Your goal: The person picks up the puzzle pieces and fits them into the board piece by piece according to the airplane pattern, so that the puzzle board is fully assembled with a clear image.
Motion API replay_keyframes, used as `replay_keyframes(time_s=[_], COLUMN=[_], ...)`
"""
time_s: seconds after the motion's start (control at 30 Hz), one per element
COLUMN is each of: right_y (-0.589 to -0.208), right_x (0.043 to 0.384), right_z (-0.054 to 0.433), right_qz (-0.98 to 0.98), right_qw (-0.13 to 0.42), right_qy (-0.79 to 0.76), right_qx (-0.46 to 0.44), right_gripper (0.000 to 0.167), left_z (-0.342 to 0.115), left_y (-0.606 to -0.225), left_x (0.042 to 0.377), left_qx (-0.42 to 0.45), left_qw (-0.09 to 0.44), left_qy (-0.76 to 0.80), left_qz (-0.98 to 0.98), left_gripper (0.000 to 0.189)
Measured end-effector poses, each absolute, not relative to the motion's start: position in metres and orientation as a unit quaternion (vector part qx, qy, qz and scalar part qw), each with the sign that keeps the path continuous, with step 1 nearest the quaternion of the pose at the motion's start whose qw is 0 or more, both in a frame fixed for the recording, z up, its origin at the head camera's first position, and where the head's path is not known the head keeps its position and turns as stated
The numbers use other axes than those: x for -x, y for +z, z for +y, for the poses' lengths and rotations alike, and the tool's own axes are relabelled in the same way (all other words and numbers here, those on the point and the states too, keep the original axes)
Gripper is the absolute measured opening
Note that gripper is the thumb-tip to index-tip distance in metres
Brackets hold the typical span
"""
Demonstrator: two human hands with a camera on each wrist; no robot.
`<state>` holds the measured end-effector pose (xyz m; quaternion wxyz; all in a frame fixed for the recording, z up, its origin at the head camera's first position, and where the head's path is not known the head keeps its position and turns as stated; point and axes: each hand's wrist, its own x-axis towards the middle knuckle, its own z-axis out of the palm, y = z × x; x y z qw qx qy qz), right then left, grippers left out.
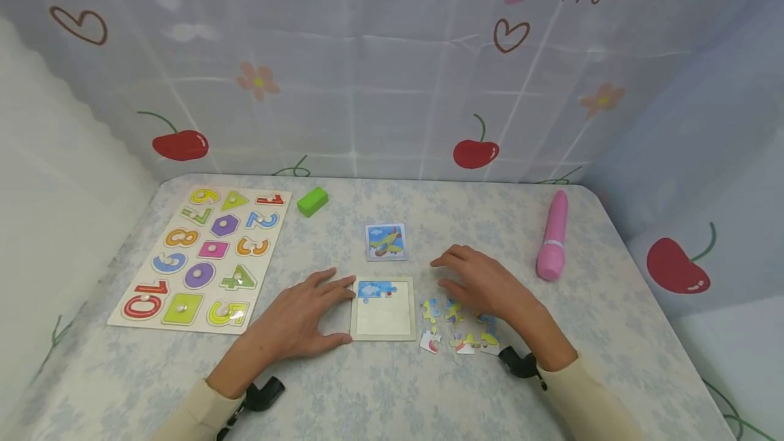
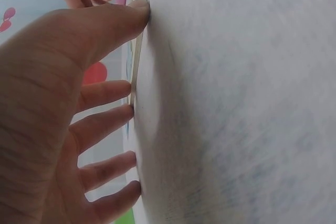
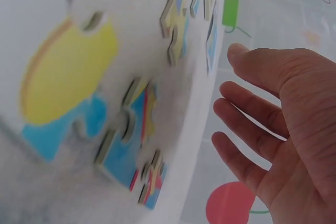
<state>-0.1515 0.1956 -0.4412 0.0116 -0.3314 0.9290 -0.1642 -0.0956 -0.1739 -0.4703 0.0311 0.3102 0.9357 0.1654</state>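
A square puzzle tray lies flat on the table, with joined blue sky pieces along its top left. My left hand rests at the tray's left edge; its thumb and fingertips touch the side, fingers spread. My right hand hovers just above and behind the loose puzzle pieces, to the right of the tray. Its fingers are loosely bent and hold nothing. In the right wrist view, several loose pieces lie below that hand. Behind the tray lies a small picture card showing a yellow plane.
A board of numbers and shapes lies on the left. Near the back edge is a green block. A pink pen-shaped object lies at the right. The patterned table meets a printed curtain at the back.
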Motion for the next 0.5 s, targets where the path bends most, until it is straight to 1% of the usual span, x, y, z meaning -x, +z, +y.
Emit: replay_keyframes(time_s=[0.5], right_y=[-0.448], right_x=[0.147], right_z=[0.230], right_qz=[0.938], right_qw=[-0.002], right_qy=[-0.167], right_qx=[0.303], right_gripper=[0.037], left_z=[-0.173], left_y=[-0.470], left_x=[0.095], left_qx=[-0.306], left_qw=[0.034], left_qy=[0.165], left_qz=[0.937], left_gripper=[0.070])
